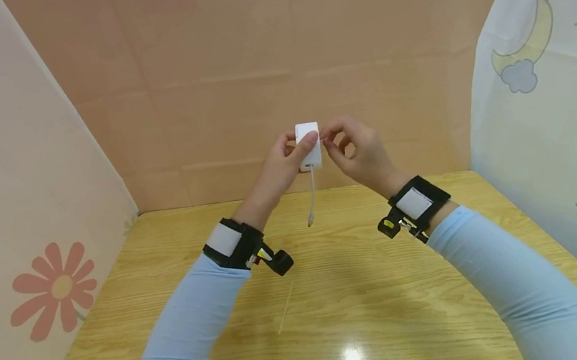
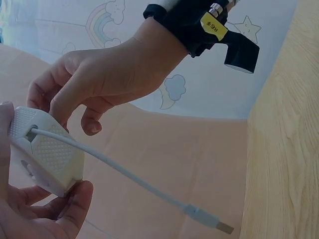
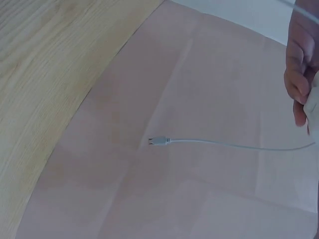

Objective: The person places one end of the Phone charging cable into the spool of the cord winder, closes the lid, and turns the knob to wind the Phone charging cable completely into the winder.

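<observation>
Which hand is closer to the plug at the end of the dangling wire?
Left, by a little. The left hand grips the white box low down, above the plug. The right hand pinches the box's upper edge.

A wooden table stands between a flower-print sheet and a moon-and-star sheet.

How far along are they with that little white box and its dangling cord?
Already done: the white box is lifted off the wooden table, held in the left hand. In hand: the right hand pinches the box's upper edge, while the short cable hangs free, its plug connected to nothing. Left, as far as I can judge: whatever is meant for the cord, since it is still loose.
</observation>
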